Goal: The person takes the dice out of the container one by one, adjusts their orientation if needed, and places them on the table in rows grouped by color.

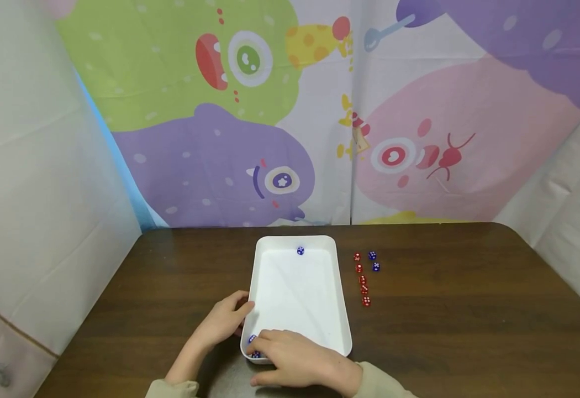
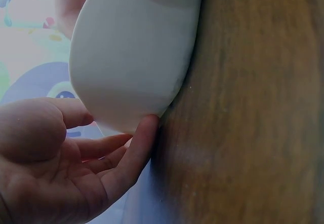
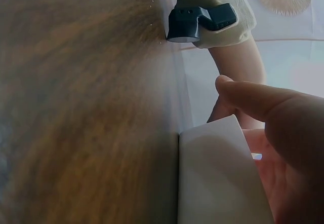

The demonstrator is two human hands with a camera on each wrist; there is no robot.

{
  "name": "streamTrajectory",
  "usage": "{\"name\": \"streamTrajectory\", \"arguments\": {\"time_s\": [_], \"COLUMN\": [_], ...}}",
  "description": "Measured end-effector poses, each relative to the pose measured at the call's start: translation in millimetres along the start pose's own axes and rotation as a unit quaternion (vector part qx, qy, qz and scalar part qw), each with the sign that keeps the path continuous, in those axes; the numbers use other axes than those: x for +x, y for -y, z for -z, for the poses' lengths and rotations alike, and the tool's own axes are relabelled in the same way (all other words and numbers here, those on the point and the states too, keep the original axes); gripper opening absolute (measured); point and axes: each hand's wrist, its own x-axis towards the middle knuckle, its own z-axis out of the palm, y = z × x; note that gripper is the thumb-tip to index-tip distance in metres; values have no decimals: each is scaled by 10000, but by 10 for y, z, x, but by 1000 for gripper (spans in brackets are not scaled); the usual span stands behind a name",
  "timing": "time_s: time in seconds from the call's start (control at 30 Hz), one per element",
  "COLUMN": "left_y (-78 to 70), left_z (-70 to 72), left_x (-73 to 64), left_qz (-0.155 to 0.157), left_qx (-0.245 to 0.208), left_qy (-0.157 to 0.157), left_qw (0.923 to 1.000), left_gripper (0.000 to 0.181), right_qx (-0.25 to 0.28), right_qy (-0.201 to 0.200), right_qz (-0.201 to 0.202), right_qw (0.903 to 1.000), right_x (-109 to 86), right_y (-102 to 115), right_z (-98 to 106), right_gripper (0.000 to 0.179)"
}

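A white rectangular tray [image 1: 297, 298] lies on the wooden table. My left hand [image 1: 225, 320] holds its left side, thumb over the rim and fingers against the outer wall; the left wrist view shows these fingers on the white wall [image 2: 136, 46]. Over the tray's near left corner reaches my right hand [image 1: 292, 356], its fingers inside at the blue dice and its thumb apart, outside the near rim. One blue die [image 1: 252, 338] and another blue die [image 1: 256, 354] show beside those fingertips, partly covered. A further blue die [image 1: 300, 251] sits at the tray's far end.
Right of the tray, several red dice [image 1: 362, 279] form a column on the table [image 1: 449, 309]. Beside the column's far end lie two blue dice [image 1: 372, 255]. A cartoon-printed curtain [image 1: 250, 138] hangs behind the table, with pale cloth [image 1: 46, 166] at the sides.
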Motion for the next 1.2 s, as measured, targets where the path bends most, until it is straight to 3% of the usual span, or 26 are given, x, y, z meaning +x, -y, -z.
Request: {"name": "streamTrajectory", "arguments": {"time_s": [0.4, 0.63, 0.97, 1.2], "left_y": [5, -9, 30, -11], "left_z": [-13, -29, -54, -53], "left_x": [11, 14, 39, 31], "left_qz": [-33, 46, 148, 187], "left_qx": [154, 21, 108, 131], "left_qy": [-34, -91, -55, -188], "left_qw": [9999, 9999, 9998, 9996], "left_gripper": [29, 34, 34, 34], "right_qx": [272, 466, 989, 1265], "right_qy": [-106, -105, -385, -691], "right_qz": [-209, -262, -165, -385], "right_qw": [9994, 9985, 9942, 9888], "right_x": [-23, -42, -121, -170], "right_y": [-17, -43, -160, -264], "right_z": [7, 59, 218, 385], "right_gripper": [25, 18, 18, 16]}}
